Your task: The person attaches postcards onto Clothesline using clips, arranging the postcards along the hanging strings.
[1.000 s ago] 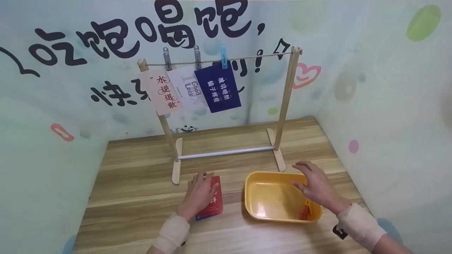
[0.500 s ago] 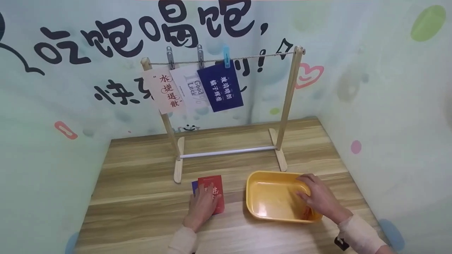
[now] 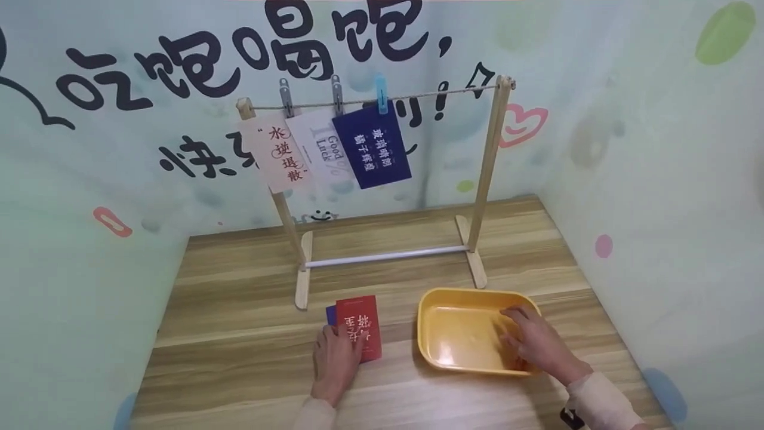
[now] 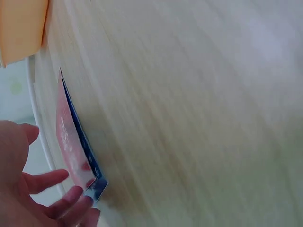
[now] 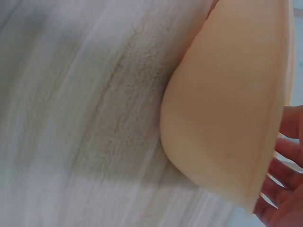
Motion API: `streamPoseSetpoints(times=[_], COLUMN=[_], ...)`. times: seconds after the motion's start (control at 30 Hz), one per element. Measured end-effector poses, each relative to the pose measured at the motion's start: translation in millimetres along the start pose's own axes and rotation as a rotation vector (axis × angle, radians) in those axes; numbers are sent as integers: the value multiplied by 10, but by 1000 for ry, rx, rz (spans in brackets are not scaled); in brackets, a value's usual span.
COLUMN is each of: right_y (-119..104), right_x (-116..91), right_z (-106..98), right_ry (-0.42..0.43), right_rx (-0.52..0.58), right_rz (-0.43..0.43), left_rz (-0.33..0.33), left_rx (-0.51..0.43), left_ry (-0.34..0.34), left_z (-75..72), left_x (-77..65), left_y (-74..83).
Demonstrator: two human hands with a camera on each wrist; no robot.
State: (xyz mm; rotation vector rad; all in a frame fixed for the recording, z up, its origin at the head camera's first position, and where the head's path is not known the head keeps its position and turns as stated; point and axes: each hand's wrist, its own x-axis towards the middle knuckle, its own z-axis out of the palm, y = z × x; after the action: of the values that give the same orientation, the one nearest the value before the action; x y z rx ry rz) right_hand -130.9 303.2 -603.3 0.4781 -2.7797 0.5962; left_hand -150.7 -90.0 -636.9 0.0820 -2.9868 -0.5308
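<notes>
Nearest: left hand (image 3: 335,363), fingers loosely extended, thumb apart, over the near end of a flat red paper card with white lettering (image 3: 365,312); not gripping it. Right hand (image 3: 544,349) dips into the right end of a yellow rounded plastic tray (image 3: 459,334), thumb and forefinger wide apart. Small red item (image 3: 520,363) under it, mostly hidden; contact can't be told.

Red card overlaps a blue paper card (image 3: 331,314), both on the wood-grain worktop (image 3: 239,334), slightly left of midway between its side edges. Tray sits toward the right edge.

Handling, judged: cards light, thin, fairly stiff; smooth faces probably slip over each other, corners could crease. Best hold: thumb and fingertip across red card's near corner, where the left wrist view shows a gap. Red item likely light, hard plastic; pinch its sides. Tray seems light, may shift if knocked.

Farther, toward the far edge: pale wooden rack (image 3: 489,149) with cord (image 3: 441,97); pink card (image 3: 280,164), white card (image 3: 313,137), dark-blue card (image 3: 373,149) hang pegged.
</notes>
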Motion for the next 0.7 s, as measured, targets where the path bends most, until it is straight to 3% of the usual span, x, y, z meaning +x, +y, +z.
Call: streamPoseSetpoints(times=[0.23,0.4,0.57,0.7], right_y=[11,-1,-29,-86], right_x=[-65,-96,-95,-62], right_z=[57,63,51,48], right_ry=[-29,-74,-142,-174], right_rx=[10,42,-8,-53], right_rz=[52,58,-20,-21], left_rz=[-124,-167,-217,-265], left_rx=[-20,-26,-102,-194], left_ry=[2,7,-51,-104], left_z=[19,14,-20,-50], left_x=[-39,-71,-83,-90], left_y=[-2,-6,-18,-45])
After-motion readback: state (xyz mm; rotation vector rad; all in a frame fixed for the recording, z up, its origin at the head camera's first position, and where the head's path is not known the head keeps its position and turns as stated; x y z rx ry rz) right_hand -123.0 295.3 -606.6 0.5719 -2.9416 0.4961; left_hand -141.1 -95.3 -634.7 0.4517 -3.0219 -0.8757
